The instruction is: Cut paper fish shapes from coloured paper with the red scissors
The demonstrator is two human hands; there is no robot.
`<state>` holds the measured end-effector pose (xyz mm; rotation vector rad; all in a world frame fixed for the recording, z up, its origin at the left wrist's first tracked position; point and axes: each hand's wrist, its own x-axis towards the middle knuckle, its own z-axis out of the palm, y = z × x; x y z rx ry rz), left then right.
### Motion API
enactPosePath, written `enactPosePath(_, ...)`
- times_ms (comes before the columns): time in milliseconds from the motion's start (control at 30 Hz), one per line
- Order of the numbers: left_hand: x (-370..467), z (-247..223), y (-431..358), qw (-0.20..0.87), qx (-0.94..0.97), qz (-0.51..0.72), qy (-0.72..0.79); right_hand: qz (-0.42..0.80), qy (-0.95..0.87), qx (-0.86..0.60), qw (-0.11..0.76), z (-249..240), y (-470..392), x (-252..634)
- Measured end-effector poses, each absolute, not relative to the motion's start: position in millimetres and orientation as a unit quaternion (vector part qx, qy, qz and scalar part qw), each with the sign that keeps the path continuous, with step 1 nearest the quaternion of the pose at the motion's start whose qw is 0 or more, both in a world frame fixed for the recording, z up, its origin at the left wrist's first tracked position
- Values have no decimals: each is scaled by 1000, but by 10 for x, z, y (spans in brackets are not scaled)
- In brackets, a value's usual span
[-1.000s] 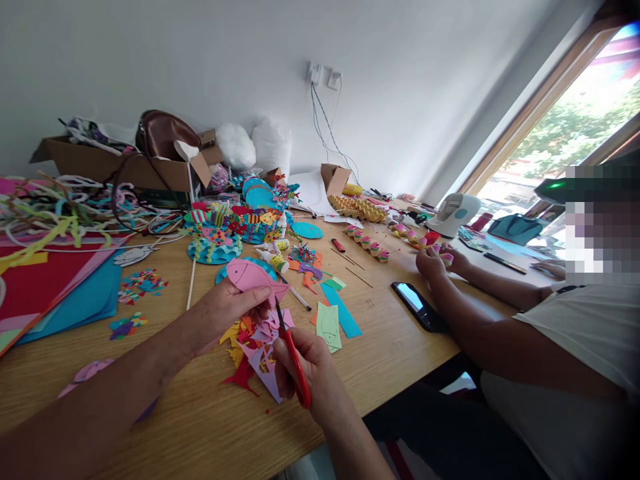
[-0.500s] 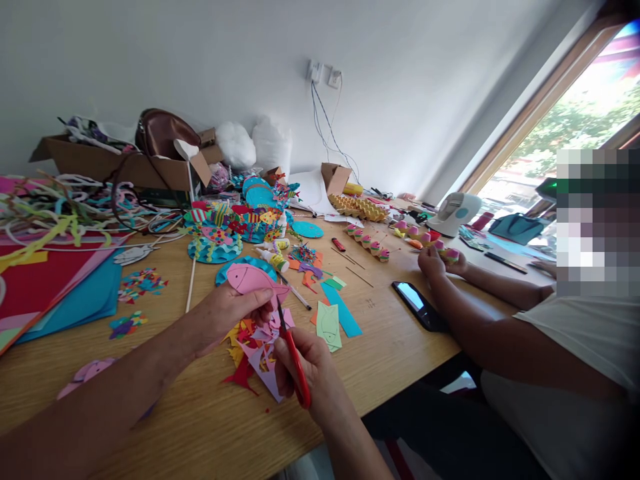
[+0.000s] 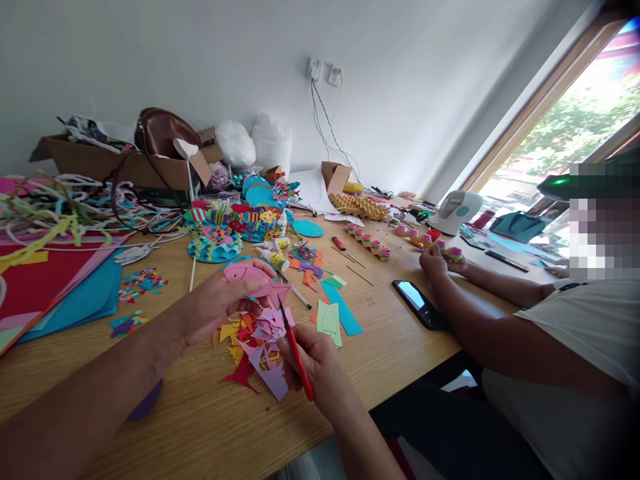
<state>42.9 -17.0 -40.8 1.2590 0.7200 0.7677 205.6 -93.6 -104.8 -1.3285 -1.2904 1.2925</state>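
Gripped a pink paper fish point(image 3: 240, 273) between thumb and fingers of the left hand point(image 3: 225, 297), raised over the table point(image 3: 200, 427) near a scrap heap point(image 3: 270, 367); held red-handled scissors point(image 3: 300, 367) in the right hand point(image 3: 319, 357), with dark blades at the tail edge and both hands apart. Appeared, as judged here, mostly cut to shape, with eye and gill line drawn on flat, matte paper and perhaps only the tail unfinished. Included, near the right hand and not yet cut, a fish outline on a pale green card point(image 3: 328, 319). Contained, in the heap, curled, sharp-cornered offcuts of pink, lilac, yellow and red. Showed, farther out on smooth wood grain, a straight blue strip point(image 3: 343, 308), a slim pen point(image 3: 300, 295), confetti-like paper bits point(image 3: 143, 283) and a ruffled blue decoration point(image 3: 215, 252); then knobbly pink strips point(image 3: 367, 241), a co-worker's hands point(image 3: 435, 261), a glossy phone point(image 3: 417, 303) and, by the wall, a cardboard box point(image 3: 100, 162) and puffy white stuffing point(image 3: 235, 145).
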Motion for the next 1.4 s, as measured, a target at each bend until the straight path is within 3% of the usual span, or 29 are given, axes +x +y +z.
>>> enactPosePath(133, 272, -305, -56, 651, 573, 350, 355, 485, -554, -549, 395, -1051, -928, 2151)
enactPosePath(400, 236, -192, -12, 457, 787, 209, 358, 404, -645, -561, 325, -950, -928, 2215)
enactPosePath(600, 263, -297, -9, 409, 820, 210, 341, 428, -644, -547, 320, -940, -914, 2225)
enactPosePath(1067, 468, -361, -166, 564, 673, 287, 382, 554, -544, -478, 412, -955, -952, 2107)
enactPosePath(1400, 545, -379, -253, 589, 645, 290, 391, 569, -536, -445, 437, -1020, -956, 2099)
